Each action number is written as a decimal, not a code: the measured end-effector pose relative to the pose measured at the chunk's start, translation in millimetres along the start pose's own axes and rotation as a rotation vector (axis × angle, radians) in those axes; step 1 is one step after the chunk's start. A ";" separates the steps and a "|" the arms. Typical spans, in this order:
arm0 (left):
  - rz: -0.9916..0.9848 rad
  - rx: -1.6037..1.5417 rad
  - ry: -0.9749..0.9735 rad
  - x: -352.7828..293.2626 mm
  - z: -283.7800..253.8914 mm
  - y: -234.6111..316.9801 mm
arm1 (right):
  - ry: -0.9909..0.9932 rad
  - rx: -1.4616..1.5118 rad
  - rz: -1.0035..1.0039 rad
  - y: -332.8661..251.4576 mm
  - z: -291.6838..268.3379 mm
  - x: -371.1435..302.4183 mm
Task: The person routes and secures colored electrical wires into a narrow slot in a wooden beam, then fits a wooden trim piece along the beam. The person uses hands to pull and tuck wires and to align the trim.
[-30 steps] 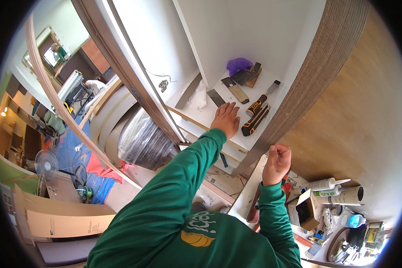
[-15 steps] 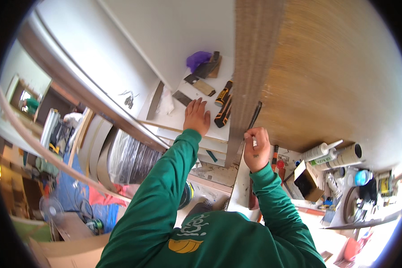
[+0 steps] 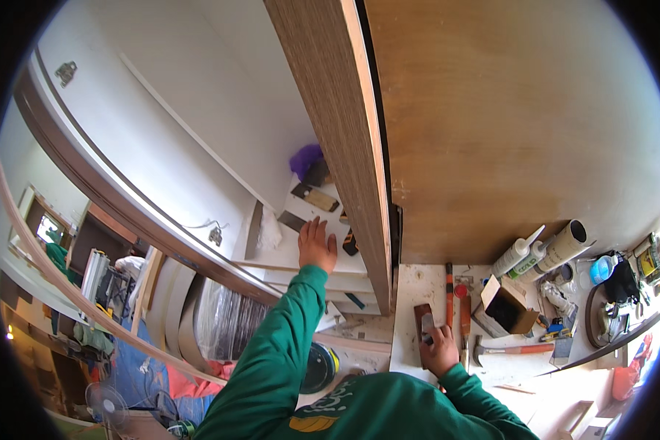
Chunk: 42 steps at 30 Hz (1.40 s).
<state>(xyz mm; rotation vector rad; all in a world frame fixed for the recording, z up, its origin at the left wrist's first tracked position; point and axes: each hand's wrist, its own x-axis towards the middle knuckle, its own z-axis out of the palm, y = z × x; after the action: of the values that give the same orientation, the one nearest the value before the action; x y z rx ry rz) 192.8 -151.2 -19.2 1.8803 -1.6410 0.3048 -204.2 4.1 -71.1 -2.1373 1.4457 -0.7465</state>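
My left hand [image 3: 317, 248] rests on the white shelf [image 3: 271, 253] with its fingers apart, holding nothing. Near its fingertips are a dark flat scraper blade [image 3: 293, 221], a scraper with a tan middle [image 3: 315, 197] and a black-and-orange tool handle [image 3: 350, 243], partly hidden by the upright wood-grain panel [image 3: 337, 110]. On the worktop to the right, my right hand [image 3: 440, 352] closes on a reddish-brown wooden hand plane [image 3: 421, 315] with a grey metal blade. Its palm side is hidden.
A hammer [image 3: 517, 350], orange-handled chisels [image 3: 450, 297] and an open cardboard box [image 3: 502, 308] lie right of my right hand. Sealant tubes [image 3: 517, 253] stand behind them. A purple bag [image 3: 306, 160] sits deep in the cabinet. A fan [image 3: 106, 403] is at lower left.
My right hand has come down from beside the upright panel's edge to the worktop and taken hold of the hand plane. My left hand stays on the shelf. The view has shifted right.
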 end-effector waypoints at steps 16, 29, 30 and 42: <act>0.015 -0.128 0.083 0.5 -5.7 -0.4 | -0.290 -0.240 0.313 21.1 38.8 -9.1; 1.153 0.513 0.435 162.4 -331.7 196.2 | -0.242 -0.377 0.242 41.4 61.8 -13.5; 1.201 0.571 0.462 176.5 -346.4 205.6 | -0.230 -0.406 0.231 41.6 63.0 -13.6; 1.243 0.704 0.668 252.2 -437.2 253.6 | -0.294 -0.253 0.306 37.9 52.1 -8.9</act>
<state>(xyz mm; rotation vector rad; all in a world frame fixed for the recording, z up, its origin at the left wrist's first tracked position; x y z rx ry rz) 97.6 -111.3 536.2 0.6380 -2.0701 1.9467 -198.8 2.7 -135.8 -2.0253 1.7165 -0.1366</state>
